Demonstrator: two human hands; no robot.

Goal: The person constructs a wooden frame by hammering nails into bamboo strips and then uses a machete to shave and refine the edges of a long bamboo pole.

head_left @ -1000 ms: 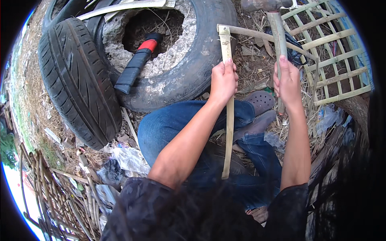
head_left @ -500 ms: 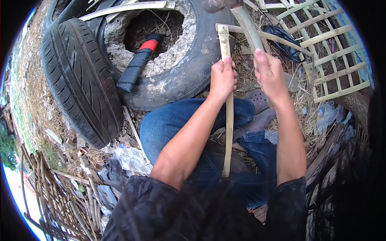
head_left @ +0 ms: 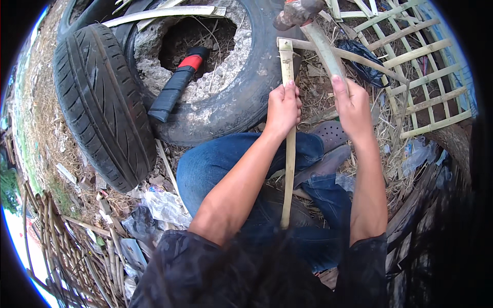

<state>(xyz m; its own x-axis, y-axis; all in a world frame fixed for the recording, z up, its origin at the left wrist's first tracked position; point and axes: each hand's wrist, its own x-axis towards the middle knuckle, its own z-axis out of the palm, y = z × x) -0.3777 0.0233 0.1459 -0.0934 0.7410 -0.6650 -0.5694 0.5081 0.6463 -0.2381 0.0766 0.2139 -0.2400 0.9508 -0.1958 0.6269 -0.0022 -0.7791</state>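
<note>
Head view: left of the grips stands a tire [head_left: 105, 108], then lies a black-and-red tool [head_left: 173, 90]. The left hand [head_left: 283, 110] wraps around a bamboo strip [head_left: 289, 169], which extends above and below its fist; the right hand [head_left: 353, 110] clasps a hammer [head_left: 322, 49] by its handle. Right of it is a bamboo lattice [head_left: 418, 53].

The person wears a loose, near-black fabric top [head_left: 190, 262] with a faint mottled pattern, its short sleeves [head_left: 367, 256] ending near the elbows. Below them the forearms [head_left: 371, 179] and hands [head_left: 283, 112] are bare. The blue denim jeans [head_left: 203, 161] look faded at the knee, above a grey-purple clog [head_left: 331, 134] dotted with round holes.
</note>
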